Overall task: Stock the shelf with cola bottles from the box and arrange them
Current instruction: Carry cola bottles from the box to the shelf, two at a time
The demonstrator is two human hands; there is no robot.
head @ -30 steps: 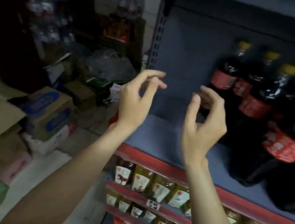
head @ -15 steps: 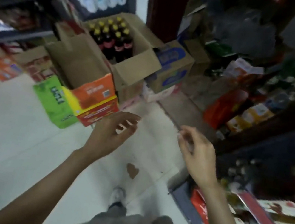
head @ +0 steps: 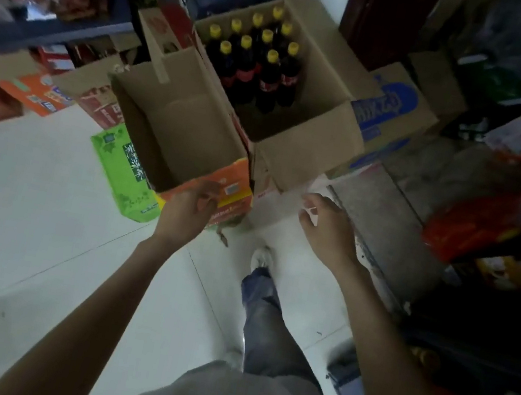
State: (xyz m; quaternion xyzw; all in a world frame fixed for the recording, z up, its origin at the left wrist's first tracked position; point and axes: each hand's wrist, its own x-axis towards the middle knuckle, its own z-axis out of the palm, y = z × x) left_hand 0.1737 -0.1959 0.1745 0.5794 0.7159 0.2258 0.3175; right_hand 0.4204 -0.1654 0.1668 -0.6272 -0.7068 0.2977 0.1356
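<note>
Cola bottles point(head: 257, 68) half-hidden in box point(head: 312, 130)

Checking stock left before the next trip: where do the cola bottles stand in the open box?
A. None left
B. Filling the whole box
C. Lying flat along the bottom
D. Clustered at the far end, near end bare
D: the yellow-capped cola bottles stand upright at the far end of the box, whose near floor is bare cardboard.

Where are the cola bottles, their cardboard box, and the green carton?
cola bottles point(head: 267, 82): head view, red label of a front bottle.
cardboard box point(head: 311, 136): head view, near inner wall.
green carton point(head: 124, 170): head view, printed top face.
</note>
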